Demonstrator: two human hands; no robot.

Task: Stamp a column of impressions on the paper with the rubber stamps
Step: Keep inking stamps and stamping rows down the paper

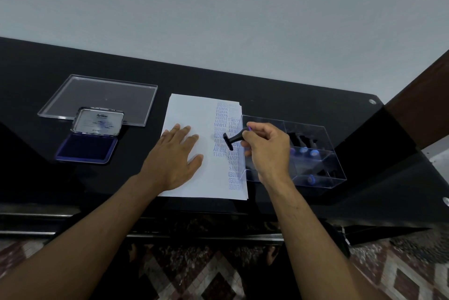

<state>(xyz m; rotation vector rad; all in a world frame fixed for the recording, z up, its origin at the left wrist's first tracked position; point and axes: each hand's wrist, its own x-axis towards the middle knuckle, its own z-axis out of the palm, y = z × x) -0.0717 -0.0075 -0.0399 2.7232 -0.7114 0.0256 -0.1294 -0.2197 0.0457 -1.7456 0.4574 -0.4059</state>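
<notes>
A: Starting from the table's [279,91] left end, what's there?

B: Clear lid [97,98] lying flat near the far edge. Ink pad [87,148] just in front of it, its own cover [98,121] hinged up and overlapping the clear lid's near edge. Pad surface is dark blue.

A: Paper?

B: Stack of paper [187,110] mid-table, running nearly from far edge to near edge. Two columns of blue prints [221,127] down its right side: SAMPLE, AIR MAIL, a word ending in ENDED. Some read upside down. Left half of the sheet is blank.

A: Left hand?

B: Left hand [176,154] flat on the paper, palm down, fingers straight and spread, holding nothing. Sits on the blank part, just left of the prints.

A: Right hand?

B: Right hand [264,148] pinches a black stamp [233,140] by the handle, fingers curled round it. Stamp is tilted, its face pointing left, over the AIR MAIL prints. Can't tell if it touches the sheet.

A: Right of that?

B: Clear box [323,154] with dividers, touching the paper's right edge. More stamps [303,148] inside, black handles, blue caps. Exact count unclear behind the hand.
</notes>
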